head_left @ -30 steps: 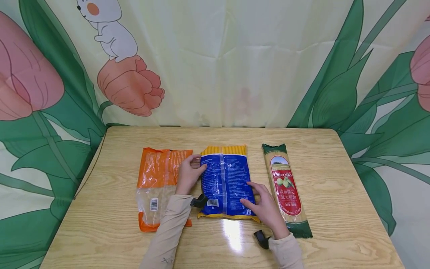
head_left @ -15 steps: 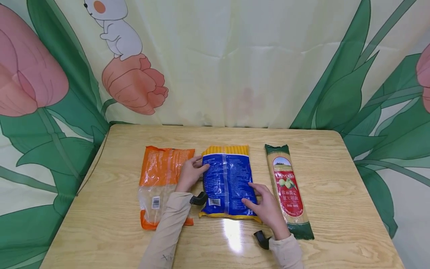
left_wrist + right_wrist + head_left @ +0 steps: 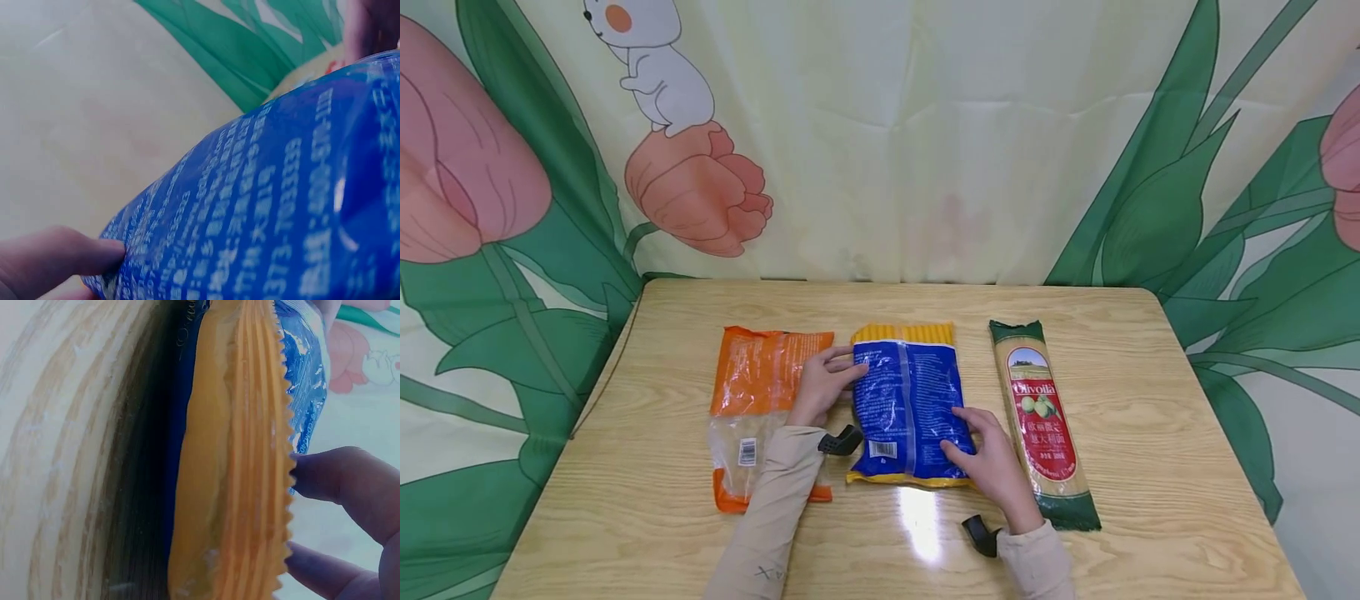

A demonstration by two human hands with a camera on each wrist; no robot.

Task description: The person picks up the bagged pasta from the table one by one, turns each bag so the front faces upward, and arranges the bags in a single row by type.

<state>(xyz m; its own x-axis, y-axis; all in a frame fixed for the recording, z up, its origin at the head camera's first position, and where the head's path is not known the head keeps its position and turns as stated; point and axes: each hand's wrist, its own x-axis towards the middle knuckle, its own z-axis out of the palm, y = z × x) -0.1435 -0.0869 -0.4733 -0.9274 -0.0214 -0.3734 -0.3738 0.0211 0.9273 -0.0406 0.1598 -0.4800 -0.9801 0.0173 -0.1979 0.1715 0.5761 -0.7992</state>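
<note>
A plump blue food bag with yellow ends (image 3: 906,400) lies back side up in the middle of the table; its contents are hidden. My left hand (image 3: 826,385) pinches its upper left edge, thumb on top, with the other fingertips partly hidden. In the left wrist view my left thumb (image 3: 94,253) presses into the blue plastic. At the lower right edge, my right hand (image 3: 992,458) grips the bag between thumb and fingers. The right wrist view shows the bag's serrated yellow seal (image 3: 256,450) close up, with a dark shadow beside it and right-hand fingers (image 3: 344,481) behind.
Left of the blue bag lies an orange bag with a clear window (image 3: 745,383), partly under my left forearm. A spaghetti pack (image 3: 1043,417) with green ends lies to the right, near my right hand. A flowered curtain (image 3: 880,167) hangs behind the wooden table (image 3: 1165,467).
My left wrist has shifted slightly to the left, and the bag's lower left corner a little to the right. Both hands keep their hold; the head view has drifted slightly.
</note>
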